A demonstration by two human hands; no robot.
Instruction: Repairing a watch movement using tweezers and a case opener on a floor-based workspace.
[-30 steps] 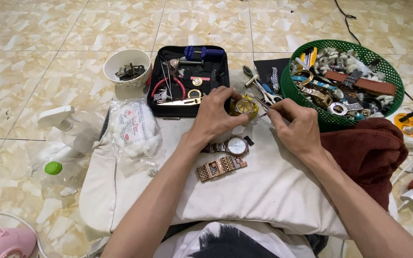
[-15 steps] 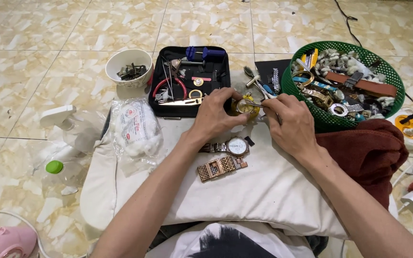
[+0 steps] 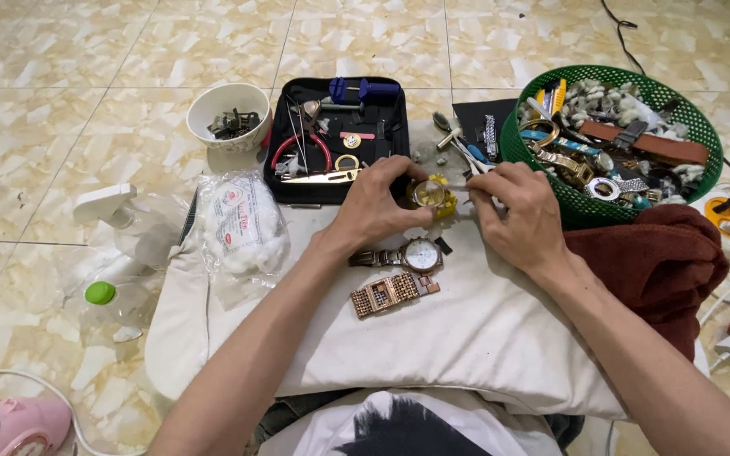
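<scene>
Gold watch case [image 3: 427, 193], pinched in your left hand [image 3: 379, 205] above the white cushion [image 3: 483, 329] while your right hand [image 3: 520, 215] grips a thin tool [image 3: 460, 187] against it, could slip and get scratched if you press too hard.

A single view is provided from a head-worn camera, directed steeply downward and forward over the lap. The white cushion [image 3: 483, 338] is framed at close range, with tiled floor [image 3: 86, 67] seen beyond. No second view is provided.
</scene>
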